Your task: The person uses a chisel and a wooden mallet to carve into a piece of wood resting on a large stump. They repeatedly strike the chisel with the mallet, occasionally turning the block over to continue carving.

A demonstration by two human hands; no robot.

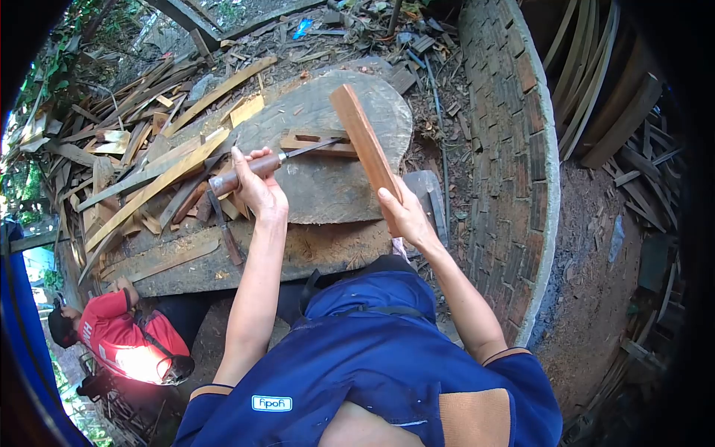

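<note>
My left hand (259,185) is wrapped round the wooden handle of a chisel (269,165), whose dark blade points right. The blade lies over a short wooden block (328,149) with a slot cut in it, resting on a large round wood slab (316,197). In my right hand (406,216) is a long reddish-brown wooden bar (363,134), gripped near its lower end. The bar slants up and left, and its middle overlaps the right end of the block in this view.
Offcuts and long strips (164,182) of wood heap up left of the slab. Another tool with a wooden handle (231,244) lies at its lower left. A curved brick wall (510,149) stands on the right. A person in a red shirt (134,335) is at the lower left.
</note>
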